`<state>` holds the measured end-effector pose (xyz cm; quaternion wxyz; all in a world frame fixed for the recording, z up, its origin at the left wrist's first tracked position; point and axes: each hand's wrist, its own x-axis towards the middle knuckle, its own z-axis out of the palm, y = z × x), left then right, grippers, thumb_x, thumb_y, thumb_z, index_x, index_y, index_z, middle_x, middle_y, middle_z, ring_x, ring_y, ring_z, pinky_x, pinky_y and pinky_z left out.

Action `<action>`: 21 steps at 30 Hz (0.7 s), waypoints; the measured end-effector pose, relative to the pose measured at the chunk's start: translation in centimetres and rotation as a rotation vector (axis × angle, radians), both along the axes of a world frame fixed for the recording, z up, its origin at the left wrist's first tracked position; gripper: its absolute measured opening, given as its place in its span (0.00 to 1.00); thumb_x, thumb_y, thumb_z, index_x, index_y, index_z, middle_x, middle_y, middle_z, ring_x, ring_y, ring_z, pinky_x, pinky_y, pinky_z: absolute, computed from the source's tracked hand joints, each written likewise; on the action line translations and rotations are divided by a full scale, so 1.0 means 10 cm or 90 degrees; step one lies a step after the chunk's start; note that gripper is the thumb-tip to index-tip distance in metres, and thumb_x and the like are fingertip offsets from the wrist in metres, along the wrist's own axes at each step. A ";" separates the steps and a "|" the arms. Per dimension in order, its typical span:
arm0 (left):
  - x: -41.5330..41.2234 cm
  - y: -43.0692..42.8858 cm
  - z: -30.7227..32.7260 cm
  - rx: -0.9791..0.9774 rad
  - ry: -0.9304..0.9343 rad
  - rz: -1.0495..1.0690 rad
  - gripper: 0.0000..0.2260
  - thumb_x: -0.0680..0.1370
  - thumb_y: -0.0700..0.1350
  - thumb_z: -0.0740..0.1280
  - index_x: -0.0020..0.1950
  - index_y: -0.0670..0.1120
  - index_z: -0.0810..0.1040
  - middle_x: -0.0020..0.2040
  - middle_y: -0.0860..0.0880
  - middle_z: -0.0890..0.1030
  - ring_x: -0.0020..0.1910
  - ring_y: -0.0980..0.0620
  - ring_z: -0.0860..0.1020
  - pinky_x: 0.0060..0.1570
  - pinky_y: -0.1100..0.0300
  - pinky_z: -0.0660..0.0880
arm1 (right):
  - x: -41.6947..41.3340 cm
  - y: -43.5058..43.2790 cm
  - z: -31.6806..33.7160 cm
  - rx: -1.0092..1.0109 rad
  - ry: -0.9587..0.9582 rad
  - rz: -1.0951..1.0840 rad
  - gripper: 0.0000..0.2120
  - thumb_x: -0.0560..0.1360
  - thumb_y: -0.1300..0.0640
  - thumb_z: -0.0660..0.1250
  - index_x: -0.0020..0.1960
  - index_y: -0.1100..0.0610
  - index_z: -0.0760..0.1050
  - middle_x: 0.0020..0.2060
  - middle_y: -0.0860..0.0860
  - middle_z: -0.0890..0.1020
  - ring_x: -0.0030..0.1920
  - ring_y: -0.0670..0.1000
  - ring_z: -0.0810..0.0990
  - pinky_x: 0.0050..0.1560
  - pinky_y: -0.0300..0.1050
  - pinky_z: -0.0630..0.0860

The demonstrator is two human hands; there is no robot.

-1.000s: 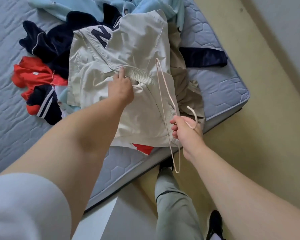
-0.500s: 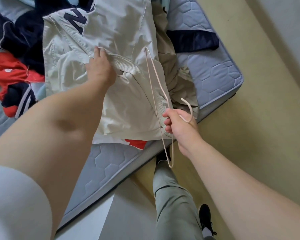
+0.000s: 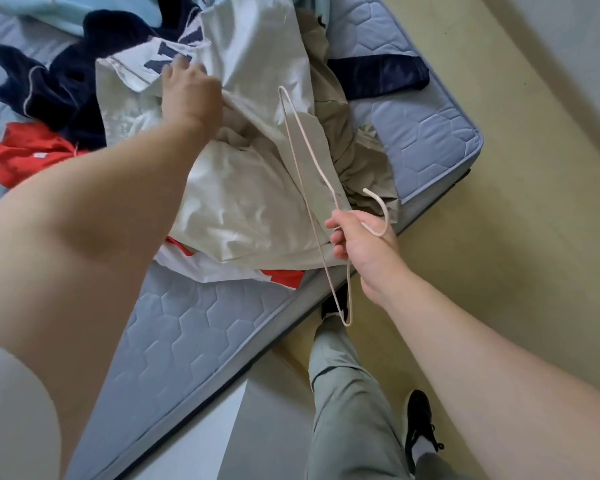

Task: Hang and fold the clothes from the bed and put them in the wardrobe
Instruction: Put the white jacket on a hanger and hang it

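Note:
A cream jacket [image 3: 250, 202] with dark blue lettering lies bunched on top of the clothes pile at the corner of the bed [image 3: 194, 327]. My left hand [image 3: 189, 93] grips a fold of its fabric near the lettering and lifts it. A thin pale pink hanger [image 3: 312, 174] is pinched at its neck in my right hand [image 3: 364, 244], over the bed's edge just right of the jacket, its hook curling over my fingers. The hanger's long loop crosses in front of the jacket.
Around the jacket lie a navy garment [image 3: 70, 81], a red one [image 3: 32, 150], light blue clothes [image 3: 59, 12] and an olive piece [image 3: 347, 133]. A red and white garment [image 3: 243, 268] peeks from below. My legs and black shoes [image 3: 420, 424] stand on the yellow floor [image 3: 499, 202] beside the bed.
My left hand has moved up from the jacket's ribbed hem toward the lettering and gathered the fabric, bunching the jacket. The right hand keeps the hanger in about the same place.

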<state>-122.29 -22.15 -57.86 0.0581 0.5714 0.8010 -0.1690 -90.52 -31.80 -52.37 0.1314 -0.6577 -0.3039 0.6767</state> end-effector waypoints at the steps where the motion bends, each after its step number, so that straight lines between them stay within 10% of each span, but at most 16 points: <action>1: 0.08 0.00 0.14 0.031 -0.012 -0.004 0.13 0.74 0.38 0.64 0.56 0.40 0.82 0.56 0.38 0.77 0.63 0.35 0.67 0.65 0.41 0.62 | -0.01 -0.02 0.06 0.001 -0.002 0.004 0.11 0.75 0.48 0.69 0.41 0.54 0.84 0.31 0.48 0.78 0.32 0.46 0.74 0.37 0.39 0.75; 5: 0.37 -0.08 0.66 0.117 -0.064 -0.055 0.14 0.75 0.44 0.59 0.52 0.42 0.82 0.52 0.43 0.80 0.60 0.39 0.70 0.67 0.43 0.63 | -0.05 -0.11 0.38 0.020 0.020 0.024 0.11 0.76 0.48 0.69 0.42 0.54 0.83 0.31 0.48 0.77 0.32 0.46 0.74 0.37 0.41 0.74; 11: 0.62 -0.30 1.31 0.140 -0.195 0.017 0.12 0.75 0.53 0.56 0.44 0.47 0.73 0.41 0.45 0.77 0.40 0.41 0.73 0.35 0.54 0.66 | 0.00 -0.14 0.95 0.079 0.029 0.046 0.12 0.77 0.47 0.68 0.43 0.54 0.82 0.31 0.47 0.75 0.32 0.46 0.73 0.39 0.44 0.74; 21: 1.42 -0.25 2.66 0.168 -0.182 -0.023 0.10 0.72 0.56 0.62 0.37 0.52 0.76 0.36 0.52 0.77 0.38 0.46 0.76 0.28 0.60 0.63 | 0.49 -0.16 1.99 0.207 0.017 0.038 0.13 0.68 0.39 0.66 0.39 0.47 0.82 0.30 0.44 0.76 0.38 0.49 0.75 0.43 0.48 0.72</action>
